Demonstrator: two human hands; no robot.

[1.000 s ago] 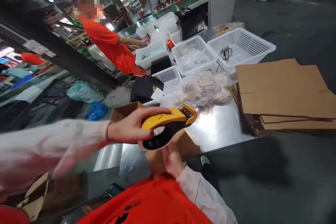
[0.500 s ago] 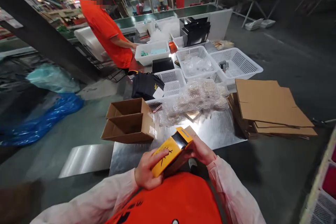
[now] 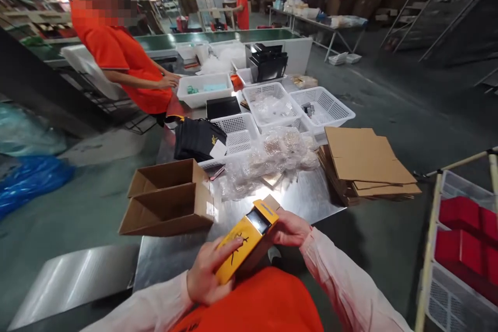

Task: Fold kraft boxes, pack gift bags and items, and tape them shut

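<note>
A yellow box [image 3: 240,243] with a black line drawing is tilted in front of my chest. Its flap stands up at the far end, and a dark, shiny surface shows in the opening. My left hand [image 3: 212,272] is wrapped round the near end, thumb on the printed face. My right hand [image 3: 290,228] grips the far right side by the flap; its fingertips are partly hidden. Brown cardboard shows behind and below the yellow box; I cannot tell whether it is a separate piece. Just beyond lie bubble-wrapped bundles [image 3: 278,153] on the metal table [image 3: 171,257].
Open cardboard boxes [image 3: 167,202] stand at the left, flat cardboard sheets [image 3: 365,158] at the right. Farther back are white baskets [image 3: 330,122] and a black bag [image 3: 196,137]. A co-worker [image 3: 124,70] in orange stands at the far left. A rack with red boxes [image 3: 462,249] borders the right.
My view has turned right and up, bringing the rack with red boxes further into sight. Both hands still hold the yellow box, now slightly lower and to the left in view.
</note>
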